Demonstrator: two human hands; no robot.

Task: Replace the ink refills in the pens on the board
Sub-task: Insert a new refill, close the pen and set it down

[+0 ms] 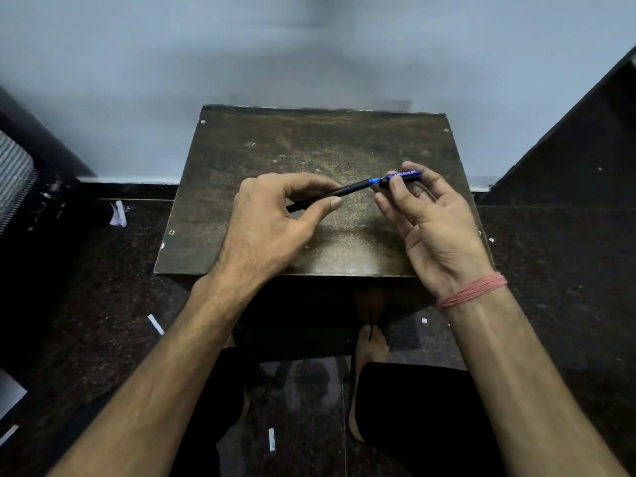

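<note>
Both hands are up over the desk (241,160), sharing one pen (358,187). Left hand (268,222): thumb and forefinger pinch the dark barrel near its lower-left end, other fingers curled under. Right hand (433,228): palm up, fingertips closed around the blue cap end with the clip and white lettering. Pen runs roughly level, tilted slightly up to the right, held above the desk and not touching it. A blue ring shows on the pen between the two grips. Can't tell whether barrel and cap section are separated or still joined. Red thread band (473,290) on the right wrist. Paper scraps (155,324) lie on the dark floor (86,287) around the desk.
</note>
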